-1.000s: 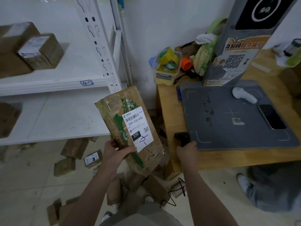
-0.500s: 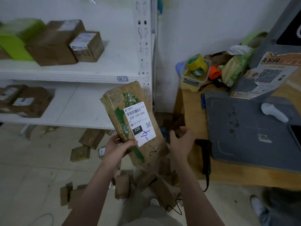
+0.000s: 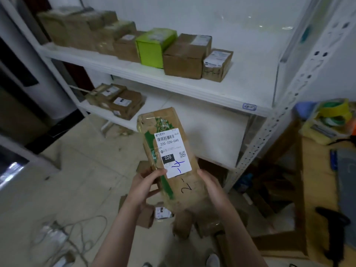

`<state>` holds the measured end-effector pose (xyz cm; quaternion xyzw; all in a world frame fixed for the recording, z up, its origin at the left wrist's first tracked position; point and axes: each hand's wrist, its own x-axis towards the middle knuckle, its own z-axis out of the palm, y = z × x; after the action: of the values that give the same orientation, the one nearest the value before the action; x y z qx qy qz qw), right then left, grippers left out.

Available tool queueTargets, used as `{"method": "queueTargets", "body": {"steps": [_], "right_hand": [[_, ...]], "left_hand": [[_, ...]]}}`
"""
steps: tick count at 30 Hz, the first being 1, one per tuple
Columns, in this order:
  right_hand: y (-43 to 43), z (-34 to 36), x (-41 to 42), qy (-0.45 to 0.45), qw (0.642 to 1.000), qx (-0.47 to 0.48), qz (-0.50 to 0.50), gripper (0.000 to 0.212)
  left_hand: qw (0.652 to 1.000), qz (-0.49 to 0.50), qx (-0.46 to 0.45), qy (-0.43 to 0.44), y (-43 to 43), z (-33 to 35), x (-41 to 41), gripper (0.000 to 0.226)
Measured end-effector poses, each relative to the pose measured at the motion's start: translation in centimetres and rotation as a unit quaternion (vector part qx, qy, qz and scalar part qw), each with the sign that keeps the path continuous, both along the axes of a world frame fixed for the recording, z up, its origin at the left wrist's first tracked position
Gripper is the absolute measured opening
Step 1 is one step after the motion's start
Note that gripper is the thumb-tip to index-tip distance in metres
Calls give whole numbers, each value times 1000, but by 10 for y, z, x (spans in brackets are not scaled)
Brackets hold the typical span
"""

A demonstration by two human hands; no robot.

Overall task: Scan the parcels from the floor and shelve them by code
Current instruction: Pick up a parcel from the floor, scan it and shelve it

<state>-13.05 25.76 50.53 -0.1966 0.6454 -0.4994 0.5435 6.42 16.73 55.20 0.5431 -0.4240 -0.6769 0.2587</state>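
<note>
- Both hands gripped the parcel (image 3: 173,162) at its lower half. The left hand (image 3: 143,187) curled round the left edge, with its thumb pressed on the front by the label's lower left corner. The right hand (image 3: 211,186) wrapped round the right edge, its fingers hidden behind.
- The parcel was held in the air above the floor (image 3: 86,170), leaning a little left, its top end before the lower shelf's (image 3: 212,135) front edge.
- Its white label (image 3: 171,151) faced the camera, printed "220-220-C40" and "220", with a blue pen mark near the bottom. Black pen marks showed on the cardboard below.
- The upper shelf (image 3: 192,87) carried a row of brown boxes (image 3: 185,56) with a green box (image 3: 152,47) among them, and a small tag (image 3: 249,106) sat near the right corner of its front edge.
- Two brown boxes (image 3: 117,101) lay at the lower shelf's left end.
- Small parcels (image 3: 163,212) lay on the floor under the hands.
- A table (image 3: 317,189) at the right bore a black scanner (image 3: 331,222) by its left edge and a tub (image 3: 327,122) of tape rolls at its far left corner.
</note>
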Motion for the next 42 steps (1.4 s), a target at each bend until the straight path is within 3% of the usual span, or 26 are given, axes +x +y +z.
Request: {"method": "queueTargets", "body": {"steps": [3, 10, 14, 20, 24, 27, 35, 42], "right_hand": [[-20, -8, 43, -24, 999, -19, 43, 50], [-65, -29, 131, -78, 997, -15, 22, 93], [-86, -33, 177, -93, 995, -4, 27, 75], [-124, -31, 214, -132, 991, 33, -4, 43], [-157, -41, 211, -136, 990, 44, -17, 23], [-187, -50, 206, -140, 989, 38, -25, 42], [-282, -80, 176, -174, 983, 54, -17, 38], [-355, -103, 148, -155, 986, 66, 0, 44]], "left_hand": [[1000, 15, 4, -2, -20, -2, 45, 72], [998, 66, -4, 21, -52, -14, 131, 56], [992, 122, -9, 25, -61, -21, 172, 104], [995, 89, 18, -28, -78, -31, 201, 120], [995, 67, 65, -23, -110, -40, 189, 115], [995, 59, 75, -36, -145, -51, 176, 108], [989, 110, 93, -24, -259, -84, 136, 43], [986, 116, 113, -36, -338, -115, 110, 44]]}}
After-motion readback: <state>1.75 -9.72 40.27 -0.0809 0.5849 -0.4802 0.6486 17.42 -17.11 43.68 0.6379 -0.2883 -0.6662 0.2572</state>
